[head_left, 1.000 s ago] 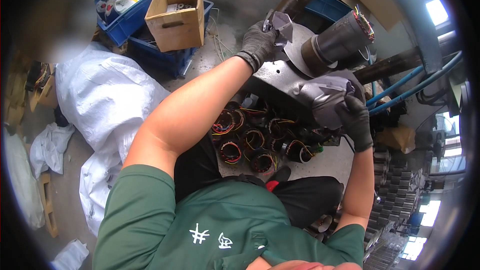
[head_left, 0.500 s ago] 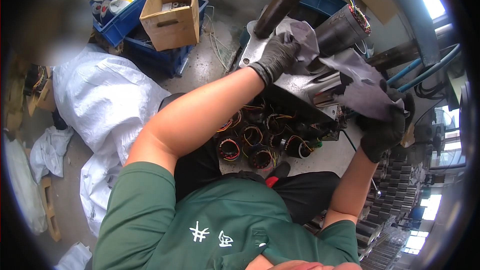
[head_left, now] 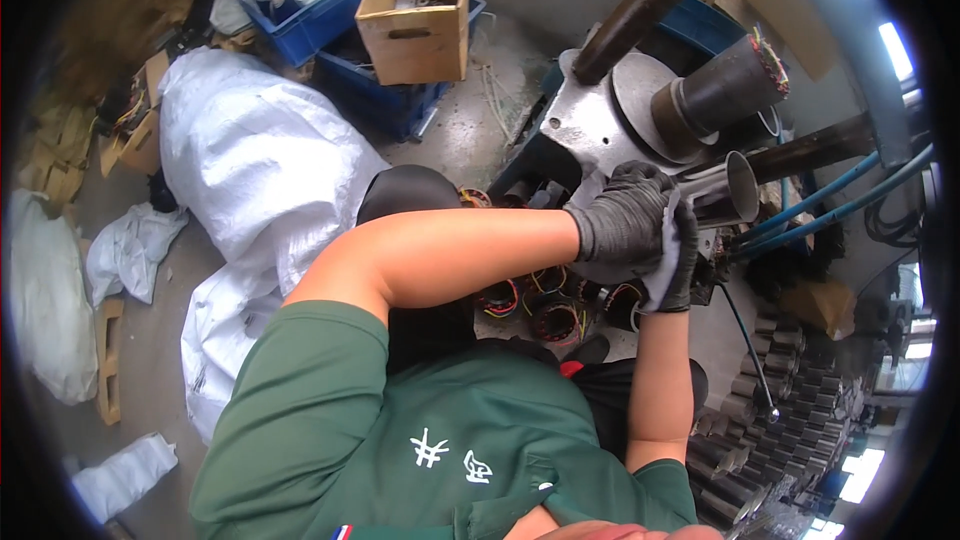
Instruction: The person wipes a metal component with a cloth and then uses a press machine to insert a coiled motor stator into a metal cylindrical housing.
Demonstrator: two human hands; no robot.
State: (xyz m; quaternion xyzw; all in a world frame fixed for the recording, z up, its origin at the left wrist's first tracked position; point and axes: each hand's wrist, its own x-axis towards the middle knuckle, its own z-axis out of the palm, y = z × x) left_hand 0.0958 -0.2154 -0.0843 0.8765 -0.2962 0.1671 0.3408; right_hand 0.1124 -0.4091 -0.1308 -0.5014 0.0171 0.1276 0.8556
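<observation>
Both of my hands wear dark grey gloves and meet in front of the metal machine plate. My left hand is closed, with its fingers bent over a crumpled grey cloth. Against its far side, my right hand is closed on the same bunched cloth, which shows between the two gloves. Just beyond them lies a shiny metal tube with its open end to the right. Farther back, a dark cylinder with coloured wires at its end leans over a round disc on the plate.
Several wound stators with coloured wires sit on the floor below my hands. A dark post rises from the plate. Stacked metal parts fill the right side. White sacks, a cardboard box and blue crates stand left.
My hands, earlier apart with a grey cloth piece in each, have come together nearer my body, the cloth bunched between them. The disc and shiny tube show more fully.
</observation>
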